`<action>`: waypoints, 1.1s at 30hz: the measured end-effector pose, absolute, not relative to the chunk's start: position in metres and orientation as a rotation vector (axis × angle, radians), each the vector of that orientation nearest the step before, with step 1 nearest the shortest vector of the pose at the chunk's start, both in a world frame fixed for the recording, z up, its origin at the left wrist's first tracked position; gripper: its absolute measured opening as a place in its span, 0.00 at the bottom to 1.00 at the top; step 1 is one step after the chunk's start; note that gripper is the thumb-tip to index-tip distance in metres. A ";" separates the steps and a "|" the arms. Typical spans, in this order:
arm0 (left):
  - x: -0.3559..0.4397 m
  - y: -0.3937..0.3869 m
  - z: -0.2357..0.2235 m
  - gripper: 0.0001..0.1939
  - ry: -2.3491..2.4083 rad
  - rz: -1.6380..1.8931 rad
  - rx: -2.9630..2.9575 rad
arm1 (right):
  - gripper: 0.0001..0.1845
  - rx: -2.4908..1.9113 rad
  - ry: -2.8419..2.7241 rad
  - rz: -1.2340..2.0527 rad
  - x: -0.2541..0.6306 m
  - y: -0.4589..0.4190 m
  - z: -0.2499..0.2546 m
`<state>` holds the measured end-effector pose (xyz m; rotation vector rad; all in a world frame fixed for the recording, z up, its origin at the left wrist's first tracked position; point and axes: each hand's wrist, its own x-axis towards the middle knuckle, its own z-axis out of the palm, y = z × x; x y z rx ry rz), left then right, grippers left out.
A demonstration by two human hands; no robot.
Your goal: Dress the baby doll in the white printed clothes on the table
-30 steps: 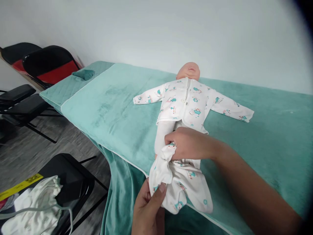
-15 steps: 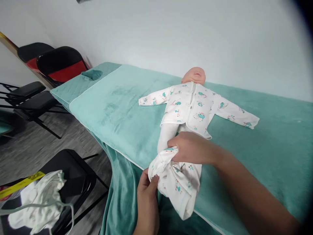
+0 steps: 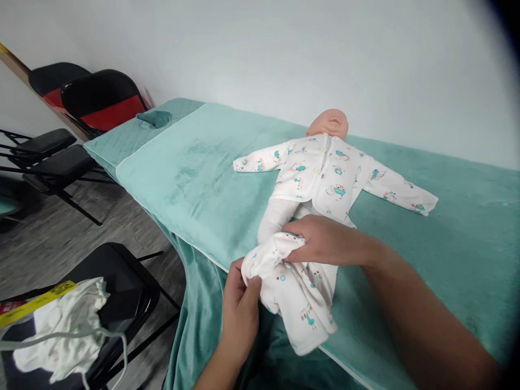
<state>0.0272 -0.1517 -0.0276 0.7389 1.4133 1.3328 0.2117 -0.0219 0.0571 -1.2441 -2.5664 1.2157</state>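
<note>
Pinching printed baby trousers [image 3: 309, 319] with both hands at lower centre of frame, bunched around the lower part of a baby doll's white-covered leg [image 3: 276, 219]. Left hand [image 3: 241, 309]: clamped on the gathered cloth, thumb on top. Right hand [image 3: 325, 238]: clamped on the trousers' upper edge, thumb and fingers together. Cannot tell the foot's position inside the cloth

Lying face up right of centre: baby doll [image 3: 331, 122], in a printed baby jacket [image 3: 341, 173], arms out, on a teal-covered bed [image 3: 195, 162]. At lower left: black folding chair [image 3: 117, 281] with crumpled white cloth [image 3: 69, 325], yellow strip [image 3: 36, 303] and pale cord. At upper left: red-and-black folding chairs [image 3: 108, 108]

For good handling, probably best to grip the opening at opposite sides, gather the fabric short, move both hands evenly, avoid dragging or twisting the leg, and smooth folds before releasing
</note>
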 end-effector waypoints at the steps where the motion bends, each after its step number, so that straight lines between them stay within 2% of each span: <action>1: 0.027 -0.146 -0.029 0.14 1.431 1.362 0.767 | 0.14 -1.256 -2.541 1.245 0.212 -0.021 0.058; 8: 0.021 -0.098 -0.034 0.11 1.472 1.429 0.967 | 0.13 -1.311 -2.428 1.352 0.211 -0.019 0.060; 16: 0.008 -0.048 -0.042 0.10 1.395 1.391 1.295 | 0.05 -1.278 -2.391 1.164 0.207 -0.020 0.055; 21: 0.005 -0.020 -0.044 0.10 1.414 1.330 1.561 | 0.03 -1.409 -2.305 1.136 0.205 -0.020 0.051; 28: 0.011 0.013 -0.049 0.13 1.415 1.299 1.807 | 0.05 -1.507 -2.131 1.231 0.204 -0.019 0.049; 33: 0.010 0.021 -0.052 0.13 1.432 1.313 1.823 | 0.11 -1.497 -2.008 1.360 0.204 -0.016 0.047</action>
